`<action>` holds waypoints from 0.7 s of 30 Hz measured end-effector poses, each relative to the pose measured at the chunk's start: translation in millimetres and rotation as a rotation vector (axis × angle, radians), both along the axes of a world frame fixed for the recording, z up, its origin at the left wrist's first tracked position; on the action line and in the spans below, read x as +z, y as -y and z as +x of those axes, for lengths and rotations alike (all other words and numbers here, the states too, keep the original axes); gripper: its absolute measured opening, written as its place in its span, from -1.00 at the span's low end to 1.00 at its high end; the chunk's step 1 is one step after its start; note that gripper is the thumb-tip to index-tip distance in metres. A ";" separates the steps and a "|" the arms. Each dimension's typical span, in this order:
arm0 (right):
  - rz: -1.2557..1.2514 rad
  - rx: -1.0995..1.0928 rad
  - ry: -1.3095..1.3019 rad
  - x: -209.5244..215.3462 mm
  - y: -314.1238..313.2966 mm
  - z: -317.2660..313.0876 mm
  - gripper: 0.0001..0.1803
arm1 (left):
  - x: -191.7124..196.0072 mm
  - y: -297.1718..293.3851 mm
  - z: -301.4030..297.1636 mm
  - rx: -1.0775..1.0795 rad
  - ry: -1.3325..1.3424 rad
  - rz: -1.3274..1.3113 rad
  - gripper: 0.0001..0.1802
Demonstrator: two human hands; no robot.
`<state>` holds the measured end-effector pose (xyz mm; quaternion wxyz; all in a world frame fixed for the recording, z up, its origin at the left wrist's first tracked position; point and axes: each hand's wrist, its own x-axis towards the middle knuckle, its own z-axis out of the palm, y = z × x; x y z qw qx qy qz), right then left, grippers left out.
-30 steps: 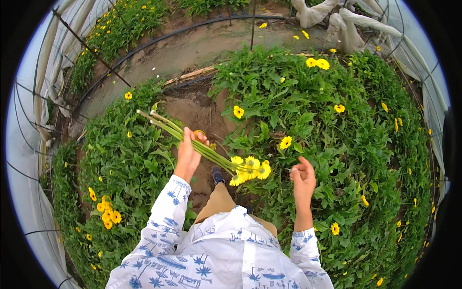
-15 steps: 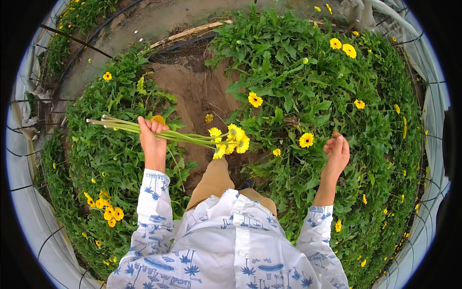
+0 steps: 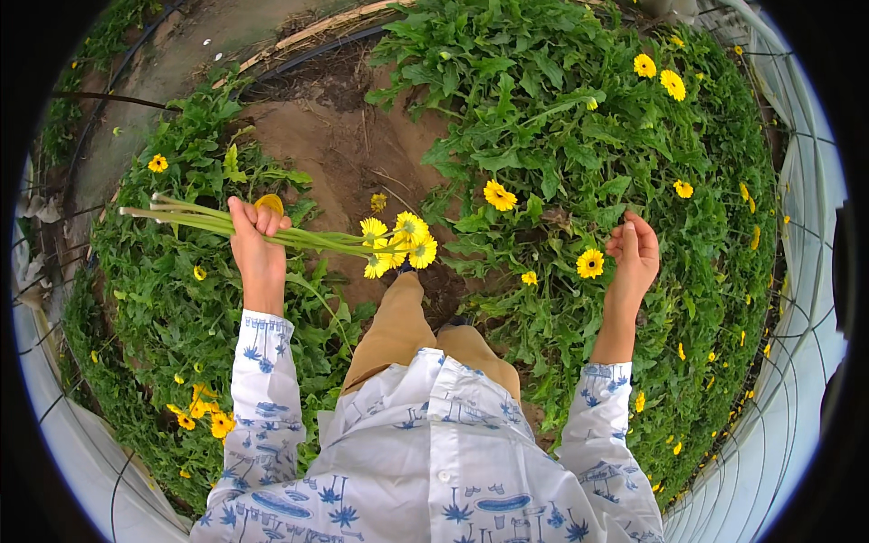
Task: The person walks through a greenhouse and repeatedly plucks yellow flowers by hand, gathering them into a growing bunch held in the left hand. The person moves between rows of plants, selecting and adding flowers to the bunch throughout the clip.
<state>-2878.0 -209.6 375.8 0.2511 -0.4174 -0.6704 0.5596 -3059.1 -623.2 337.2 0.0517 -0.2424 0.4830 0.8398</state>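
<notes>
My left hand (image 3: 257, 231) is closed round the long green stems of a bunch of yellow gerberas (image 3: 409, 230). The blooms point right, over the soil path, and the pale cut ends stick out to the left. Beside those fingers shows a rounded orange-yellow thing (image 3: 269, 202), partly hidden; its kind I cannot make out. My right hand (image 3: 636, 252) hovers above the leaves with its fingers curled inward, and nothing shows in them. Just left of it a yellow gerbera with a dark centre (image 3: 589, 263) grows among the foliage.
Leafy beds grow on both sides, with a brown soil path (image 3: 312, 149) between. More gerberas bloom at the upper right (image 3: 672, 85) and a cluster (image 3: 222, 423) at the lower left. Behind the path lie a wooden strip (image 3: 317, 34) and a dark pipe (image 3: 317, 60). Plastic sheeting (image 3: 797, 299) edges the right.
The whole view has shifted slightly. My left hand, with the gerberas, has moved left and a little farther away. My right hand has risen slightly beside the growing gerbera.
</notes>
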 end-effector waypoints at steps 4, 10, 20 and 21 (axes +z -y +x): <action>0.109 -0.174 0.045 -11.8 -20.9 32.7 -0.74 | -15.2 -27.5 4.9 -0.114 -0.009 -0.052 -0.55; 0.164 -0.434 0.084 -17.8 -40.8 104.8 -0.68 | -34.4 -75.4 35.6 -0.257 0.018 -0.102 -0.54; 0.348 0.387 0.501 -130.6 7.2 144.9 -0.75 | -51.2 -135.9 98.6 -0.448 0.046 -0.118 -0.56; 0.289 0.442 0.537 -139.2 9.0 137.5 -0.66 | -52.5 -143.4 105.5 -0.470 0.041 -0.127 -0.56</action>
